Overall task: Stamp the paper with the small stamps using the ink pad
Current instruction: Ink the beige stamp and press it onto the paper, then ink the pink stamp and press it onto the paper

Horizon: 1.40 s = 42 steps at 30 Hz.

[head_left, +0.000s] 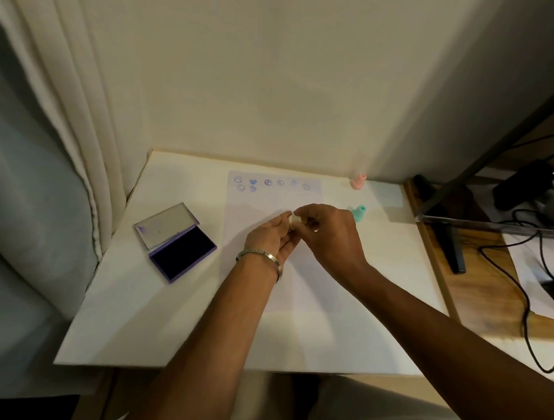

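A white sheet of paper [269, 207] lies on the white table [120, 314], with several blue smiley and heart prints along its top edge. My left hand [272, 239] and my right hand [328, 229] meet above the paper, both pinching a small cream-coloured stamp [294, 220]. Most of that stamp is hidden by my fingers. The purple ink pad [183, 253] sits open to the left of the paper, lid tilted back. A pink stamp [358, 182] and a teal stamp [359, 212] stand to the right of the paper.
A curtain [72, 124] hangs at the left and a wall rises right behind the table. To the right stands a wooden desk [475, 289] with black cables, a dark stand and a clear tray [494, 224] near the table's right edge.
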{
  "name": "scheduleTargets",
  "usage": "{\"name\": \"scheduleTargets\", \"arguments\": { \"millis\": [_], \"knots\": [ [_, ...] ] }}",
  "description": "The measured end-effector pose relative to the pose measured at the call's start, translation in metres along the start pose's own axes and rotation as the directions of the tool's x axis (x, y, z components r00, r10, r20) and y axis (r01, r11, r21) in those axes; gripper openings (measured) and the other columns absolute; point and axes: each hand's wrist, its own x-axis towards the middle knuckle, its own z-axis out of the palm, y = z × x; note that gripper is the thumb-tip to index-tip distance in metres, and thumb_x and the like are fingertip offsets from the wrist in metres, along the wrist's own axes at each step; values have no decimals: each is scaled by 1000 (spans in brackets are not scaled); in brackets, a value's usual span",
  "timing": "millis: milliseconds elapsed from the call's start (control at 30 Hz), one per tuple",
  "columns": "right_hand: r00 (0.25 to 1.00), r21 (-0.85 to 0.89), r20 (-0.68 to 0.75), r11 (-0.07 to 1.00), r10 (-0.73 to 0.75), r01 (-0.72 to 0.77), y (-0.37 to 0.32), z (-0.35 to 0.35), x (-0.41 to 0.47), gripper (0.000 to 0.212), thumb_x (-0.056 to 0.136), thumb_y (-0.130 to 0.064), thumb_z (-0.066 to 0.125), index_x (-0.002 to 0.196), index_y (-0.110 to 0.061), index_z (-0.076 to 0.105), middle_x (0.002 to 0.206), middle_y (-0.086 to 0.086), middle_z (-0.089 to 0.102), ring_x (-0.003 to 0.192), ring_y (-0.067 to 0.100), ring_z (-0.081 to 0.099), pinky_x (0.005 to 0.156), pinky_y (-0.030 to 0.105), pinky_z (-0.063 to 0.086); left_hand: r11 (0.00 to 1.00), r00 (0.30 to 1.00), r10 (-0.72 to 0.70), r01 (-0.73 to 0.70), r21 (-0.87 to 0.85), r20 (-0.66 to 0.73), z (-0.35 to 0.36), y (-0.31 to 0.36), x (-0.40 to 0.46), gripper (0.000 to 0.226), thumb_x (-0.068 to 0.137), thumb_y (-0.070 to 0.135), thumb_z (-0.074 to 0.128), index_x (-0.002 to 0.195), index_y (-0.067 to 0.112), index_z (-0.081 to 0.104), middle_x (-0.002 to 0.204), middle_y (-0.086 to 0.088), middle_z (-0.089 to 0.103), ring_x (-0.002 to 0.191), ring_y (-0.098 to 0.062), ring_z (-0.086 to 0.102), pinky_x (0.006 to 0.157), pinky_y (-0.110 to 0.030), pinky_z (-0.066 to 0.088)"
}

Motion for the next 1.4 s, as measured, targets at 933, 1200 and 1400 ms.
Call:
{"name": "scheduleTargets", "arguments": {
  "millis": [933,1200,1400],
  "knots": [
    [978,-179,-4,962,209,-207,69,-56,63,21,87,-18,67,107,-14,73,100,4,73,89,20,67,78,22,51,992,989,-67,80,97,-129,7,4,-6,8,89,20,63,95,16,66,93,0,71,85,-13,68,65,-24,52],
    [945,-433,93,867,313,-245,95,-54,98,20,82,-13,70,101,-7,73,102,10,71,81,21,59,71,27,47,986,981,-47,75,146,-188,5,11,-5,8,89,27,62,90,20,64,84,4,71,73,-10,65,59,-22,48],
    [921,-448,113,847,373,-288,103,-39,98,15,79,-15,72,94,-11,74,98,9,71,79,21,59,69,27,47,981,978,-7,46,186,-206,7,15,-6,7,91,28,57,87,23,59,85,3,70,73,-11,65,59,-23,47]
  ]
}}
